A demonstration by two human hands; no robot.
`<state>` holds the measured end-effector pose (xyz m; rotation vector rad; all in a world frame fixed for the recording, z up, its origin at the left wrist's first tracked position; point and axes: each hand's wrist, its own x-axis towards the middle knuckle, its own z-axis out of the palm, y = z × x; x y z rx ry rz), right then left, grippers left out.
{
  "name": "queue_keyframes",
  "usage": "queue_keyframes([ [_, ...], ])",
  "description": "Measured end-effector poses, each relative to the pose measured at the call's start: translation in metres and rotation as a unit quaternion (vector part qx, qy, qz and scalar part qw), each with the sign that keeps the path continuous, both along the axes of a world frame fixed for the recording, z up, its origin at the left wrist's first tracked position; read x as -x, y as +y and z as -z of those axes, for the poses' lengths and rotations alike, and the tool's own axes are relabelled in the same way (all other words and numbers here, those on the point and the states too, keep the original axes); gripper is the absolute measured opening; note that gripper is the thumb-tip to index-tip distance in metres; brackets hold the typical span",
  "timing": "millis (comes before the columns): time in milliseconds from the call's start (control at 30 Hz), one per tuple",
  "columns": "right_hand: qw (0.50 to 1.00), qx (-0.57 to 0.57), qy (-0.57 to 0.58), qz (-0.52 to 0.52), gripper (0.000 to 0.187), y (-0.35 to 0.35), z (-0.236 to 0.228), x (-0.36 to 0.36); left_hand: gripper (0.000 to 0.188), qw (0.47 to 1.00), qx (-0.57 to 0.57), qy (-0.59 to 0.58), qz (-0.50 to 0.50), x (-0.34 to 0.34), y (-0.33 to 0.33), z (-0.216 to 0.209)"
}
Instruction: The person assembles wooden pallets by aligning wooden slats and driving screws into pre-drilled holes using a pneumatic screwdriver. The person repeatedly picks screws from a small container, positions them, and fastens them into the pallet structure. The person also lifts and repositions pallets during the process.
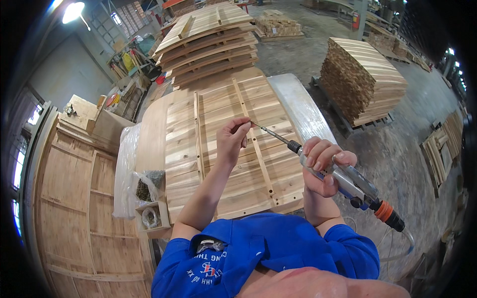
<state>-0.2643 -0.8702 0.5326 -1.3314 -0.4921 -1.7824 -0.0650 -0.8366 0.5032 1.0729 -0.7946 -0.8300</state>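
A silver air screwdriver point(354, 180) with an orange ring and a hose at its back end is wrapped in the fingers of my right hand point(325, 161). Its long bit point(273, 133) points up and left. At the bit's tip, the fingertips of my left hand point(233, 139) are pinched together around a small dark screw, mostly hidden. Both hands are above a slatted wooden panel point(223, 186). Two narrow battens lie along it, a left batten point(198, 131) and a right batten point(262, 166), with dark holes in them.
Beside the panel's left edge are a plastic bag of screws point(148, 187) and a small wooden box point(160, 218). Stacked panels point(208, 47) rise beyond the far end. A plastic-wrapped stack point(303, 107) adjoins the right side; a wood pile point(365, 79) stands farther right.
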Motion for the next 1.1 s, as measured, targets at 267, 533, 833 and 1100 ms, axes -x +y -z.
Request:
queue_keyframes([
  [267, 1.0, 0.004, 0.006, -0.026, 0.035, -0.021, 0.003, -0.013, 0.016, 1.0, 0.01, 0.006, -0.013, -0.012, -0.015, 0.005],
  [533, 0.999, -0.018, 0.007, -0.041, 0.036, -0.045, 0.017, -0.041, 0.018, 0.998, -0.014, -0.031, -0.049, -0.025, -0.027, 0.022],
  [833, 0.995, -0.031, 0.072, -0.054, 0.03, -0.09, 0.039, -0.091, 0.02, 0.997, -0.036, -0.008, -0.071, -0.04, -0.058, 0.054],
  [1100, 0.972, -0.137, 0.168, -0.092, 0.033, -0.19, 0.071, -0.187, 0.05, 0.983, -0.161, 0.034, 0.077, -0.126, -0.132, 0.1],
])
